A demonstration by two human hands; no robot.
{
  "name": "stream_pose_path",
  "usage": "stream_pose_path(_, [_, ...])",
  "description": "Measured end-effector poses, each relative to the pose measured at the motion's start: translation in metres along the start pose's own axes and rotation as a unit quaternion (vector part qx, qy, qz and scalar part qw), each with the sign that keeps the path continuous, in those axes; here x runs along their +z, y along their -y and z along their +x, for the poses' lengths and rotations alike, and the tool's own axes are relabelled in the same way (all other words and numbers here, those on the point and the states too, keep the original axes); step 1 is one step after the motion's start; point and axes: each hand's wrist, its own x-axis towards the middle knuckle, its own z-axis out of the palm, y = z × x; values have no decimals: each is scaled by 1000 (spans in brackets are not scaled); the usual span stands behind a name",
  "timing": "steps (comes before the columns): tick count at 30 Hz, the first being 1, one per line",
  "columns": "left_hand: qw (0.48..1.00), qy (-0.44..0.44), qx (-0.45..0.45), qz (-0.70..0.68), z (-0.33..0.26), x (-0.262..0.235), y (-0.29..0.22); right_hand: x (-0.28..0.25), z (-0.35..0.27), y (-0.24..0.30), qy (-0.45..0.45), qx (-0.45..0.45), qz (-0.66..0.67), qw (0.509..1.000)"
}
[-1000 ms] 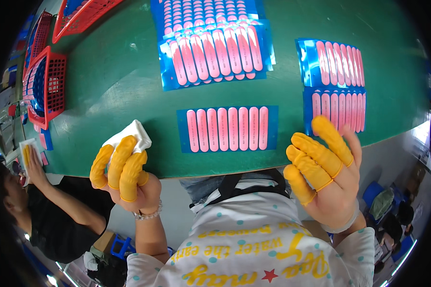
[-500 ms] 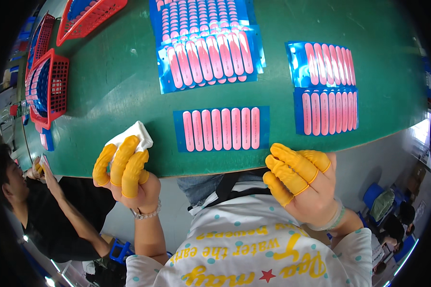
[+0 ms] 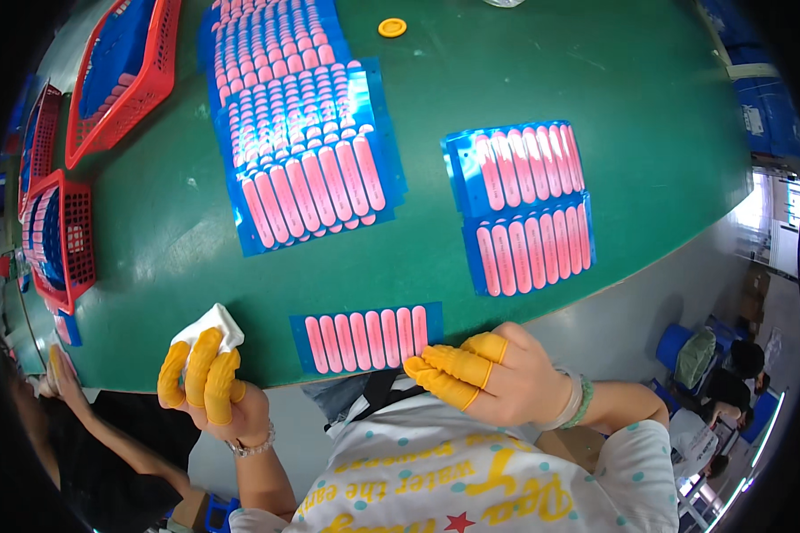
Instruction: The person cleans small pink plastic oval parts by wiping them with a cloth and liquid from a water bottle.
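My right hand (image 3: 493,377) pinches the near-edge blue sheet of pink strips (image 3: 367,337), fingers half curled. My left hand (image 3: 206,384), closed, holds a white cloth (image 3: 212,323). Dragged carelessly, the sheet could slip off the counter (image 3: 471,71).

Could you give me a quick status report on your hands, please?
Left hand gripping white cloth. Right hand fingertips at blue sheet of pink strips, table edge. Nothing in between.

Yellow cots on the fingers (image 3: 206,373), beaded wrist bracelets, white dotted shirt (image 3: 507,480)
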Motion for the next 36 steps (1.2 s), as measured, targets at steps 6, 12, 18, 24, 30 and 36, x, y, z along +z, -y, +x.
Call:
stream_pose_path(6, [1000, 2, 5, -2, 8, 3, -4, -35, 13, -7, -12, -11, 23, 1000])
stream_pose_path(12, [1000, -7, -1, 30, 9, 0, -9, -72, 29, -56, -115, 76, -143, 980])
stream_pose_path(18, [1000, 9, 6, 14, 13, 1, -12, -73, 17, -85, -150, 183, -104, 966])
stream_pose_path(24, [999, 18, 1, 32, 11, -4, -10, -77, 14, -91, -106, 225, -94, 964])
stream_pose_path(30, [1000, 1, 6, 7, 16, -3, -13, -76, 44, -30, -71, 214, -101, 969])
stream_pose_path(36, [1000, 13, 17, 7, 17, -8, -15, -3, 104, 7, 98, 129, -108, 981])
